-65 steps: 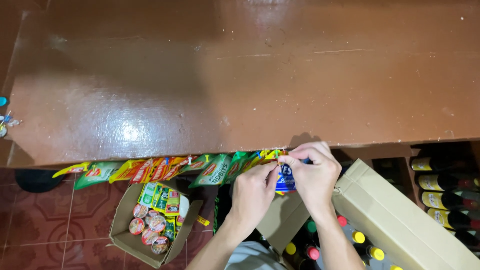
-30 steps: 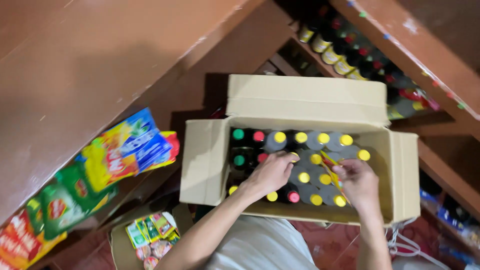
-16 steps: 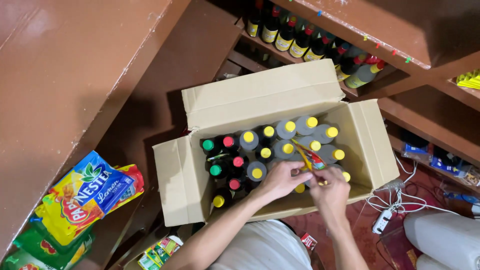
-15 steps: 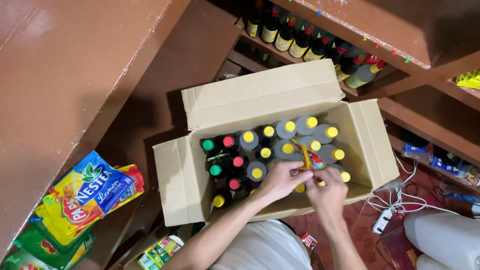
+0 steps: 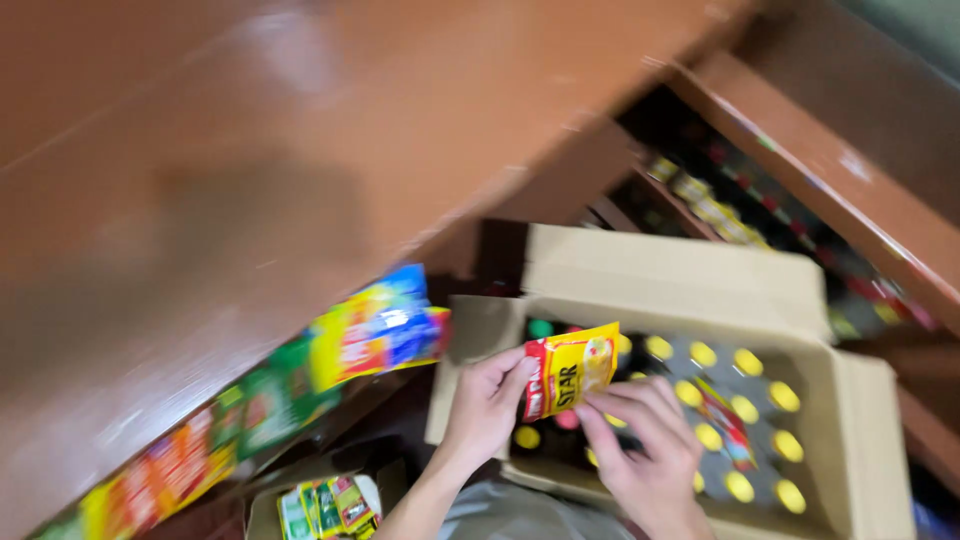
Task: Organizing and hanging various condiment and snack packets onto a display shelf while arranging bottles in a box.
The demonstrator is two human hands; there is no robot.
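Holding a sachet (image 5: 568, 368) over the bottle-filled box (image 5: 676, 275).

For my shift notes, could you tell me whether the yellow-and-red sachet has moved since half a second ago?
Yes: the sachet has come up off the bottle caps, toward the box's left wall.

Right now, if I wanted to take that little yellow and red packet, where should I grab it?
Probably by its bare top edge, coming from above. The small yellow and red foil sachet is flat and upright over the open cardboard box of yellow-capped bottles. The left hand pinches its left edge, and the right hand has fingers on its bottom edge, so only the top is free.
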